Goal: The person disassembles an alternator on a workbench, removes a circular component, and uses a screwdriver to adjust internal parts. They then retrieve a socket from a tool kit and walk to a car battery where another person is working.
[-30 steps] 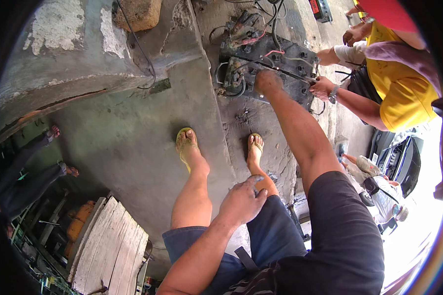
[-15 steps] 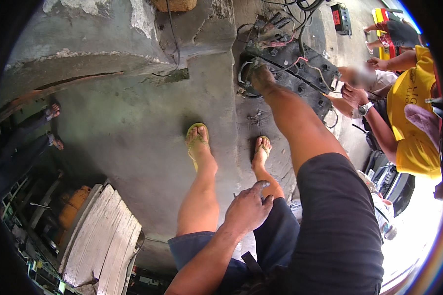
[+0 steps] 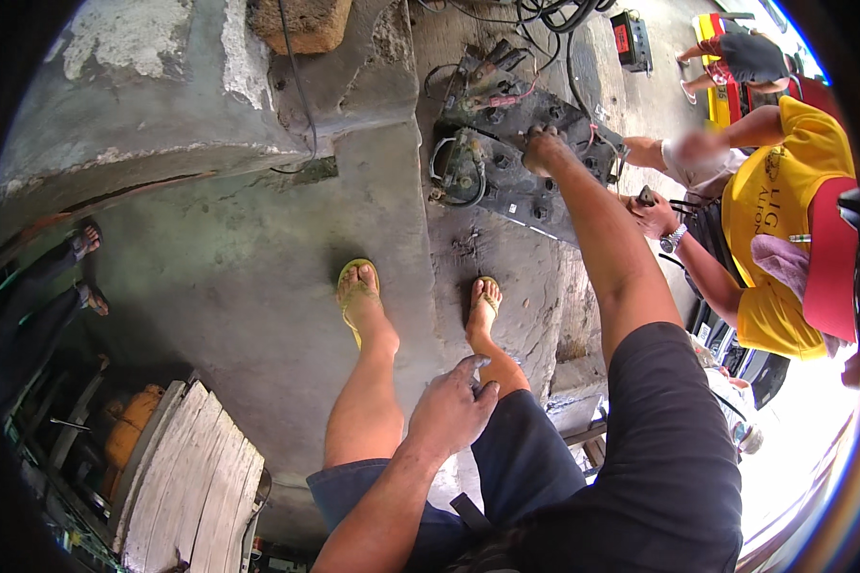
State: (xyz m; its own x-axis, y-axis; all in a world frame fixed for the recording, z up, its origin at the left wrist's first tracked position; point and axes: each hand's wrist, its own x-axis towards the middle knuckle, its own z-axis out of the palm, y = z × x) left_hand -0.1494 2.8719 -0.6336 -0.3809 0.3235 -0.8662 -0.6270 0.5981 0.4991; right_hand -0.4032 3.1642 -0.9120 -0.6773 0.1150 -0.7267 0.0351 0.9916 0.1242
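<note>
Large dark batteries with rows of round caps sit on the floor ahead of me. My right hand reaches down onto their top, fingers bent and closed at the caps. What those fingers grip, if anything, is hidden. A clamp with a cable sits at the batteries' left end. Further back on them lie more clamps, one with a red-pink part. My left hand hangs above my thigh, thumb and index finger apart, other fingers curled. Nothing shows in it.
A person in a yellow shirt sits at the right, hands close to the batteries. Behind stand a smaller black-and-red battery and coiled black cables. A concrete ledge runs along the left; a wooden board lies lower left.
My right hand has moved from the clamp at the batteries' left end rightward onto the caps. The person in yellow has lowered one hand, which now holds a dark object. My view has shifted slightly.
</note>
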